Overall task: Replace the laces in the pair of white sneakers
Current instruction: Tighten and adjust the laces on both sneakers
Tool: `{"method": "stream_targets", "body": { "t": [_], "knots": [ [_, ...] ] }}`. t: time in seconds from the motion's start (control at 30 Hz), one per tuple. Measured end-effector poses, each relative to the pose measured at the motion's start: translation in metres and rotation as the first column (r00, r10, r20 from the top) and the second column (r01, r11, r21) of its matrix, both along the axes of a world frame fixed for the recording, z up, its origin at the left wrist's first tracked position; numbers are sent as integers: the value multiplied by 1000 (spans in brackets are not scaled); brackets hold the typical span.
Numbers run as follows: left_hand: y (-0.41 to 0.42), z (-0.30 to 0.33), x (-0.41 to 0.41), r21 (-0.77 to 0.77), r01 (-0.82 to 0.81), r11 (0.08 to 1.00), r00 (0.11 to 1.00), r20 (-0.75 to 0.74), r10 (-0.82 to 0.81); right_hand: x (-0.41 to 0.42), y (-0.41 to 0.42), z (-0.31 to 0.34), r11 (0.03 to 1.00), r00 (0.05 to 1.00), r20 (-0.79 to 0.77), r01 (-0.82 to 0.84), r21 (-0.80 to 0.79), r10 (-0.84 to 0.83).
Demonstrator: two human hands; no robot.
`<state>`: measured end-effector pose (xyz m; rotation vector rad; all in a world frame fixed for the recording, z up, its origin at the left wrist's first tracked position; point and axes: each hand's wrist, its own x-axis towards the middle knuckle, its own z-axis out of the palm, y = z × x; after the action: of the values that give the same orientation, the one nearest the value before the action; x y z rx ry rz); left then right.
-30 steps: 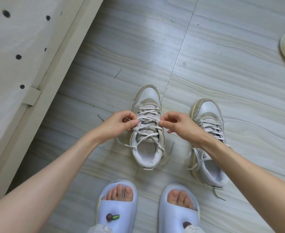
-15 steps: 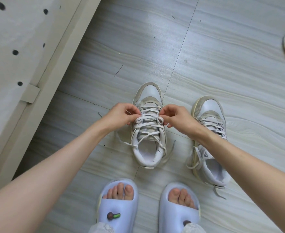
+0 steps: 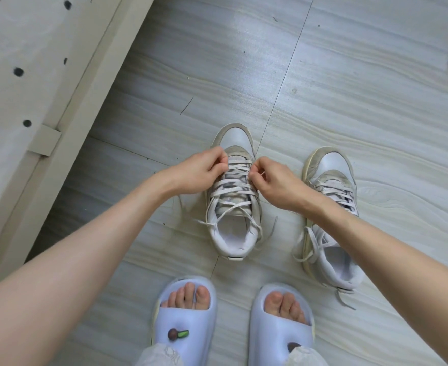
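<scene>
Fingers of both hands have crept forward along the left sneaker (image 3: 233, 196) over the last second, from the middle crossings to the rows nearest the toe. The left hand (image 3: 199, 167) curls its fingers at the left side of the lace (image 3: 231, 184), and the right hand (image 3: 273, 180) pinches at the right side; both look closed on the lace, though the exact strand under each fingertip is too small to tell. This sneaker stands on the floor (image 3: 349, 88) just ahead of the person's slides (image 3: 186, 323), its lace loose and the ends trailing past the collar. The right sneaker (image 3: 331, 207) sits beside it, partly under the right forearm, with its own lace undone but threaded. The shift toward the toe suggests the old lace is being loosened row by row; removal seems barely begun, and no replacement laces are in view.
</scene>
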<state>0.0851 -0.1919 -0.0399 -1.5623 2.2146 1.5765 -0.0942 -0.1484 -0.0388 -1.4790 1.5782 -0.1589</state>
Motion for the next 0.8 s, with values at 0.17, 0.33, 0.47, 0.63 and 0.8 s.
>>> {"method": "stream_targets", "body": {
  "t": [0.17,0.33,0.47,0.63,0.8],
  "knots": [
    [4,-7,8,60,-183,981,973,-134,190,-6,-1,-4,983,966,193,154,98,-171],
    [15,-14,10,240,-306,921,916,-189,353,-8,2,-7,973,943,251,191,128,-218],
    [15,-14,8,250,-316,915,909,-194,368,-6,0,-7,982,964,205,149,115,-170],
    [14,-18,13,258,-303,917,926,-148,347,-6,-7,-1,990,979,176,83,110,-101],
    [15,-16,14,226,-316,922,924,-147,353,-5,-7,-1,979,943,271,169,116,-195]
  ]
}}
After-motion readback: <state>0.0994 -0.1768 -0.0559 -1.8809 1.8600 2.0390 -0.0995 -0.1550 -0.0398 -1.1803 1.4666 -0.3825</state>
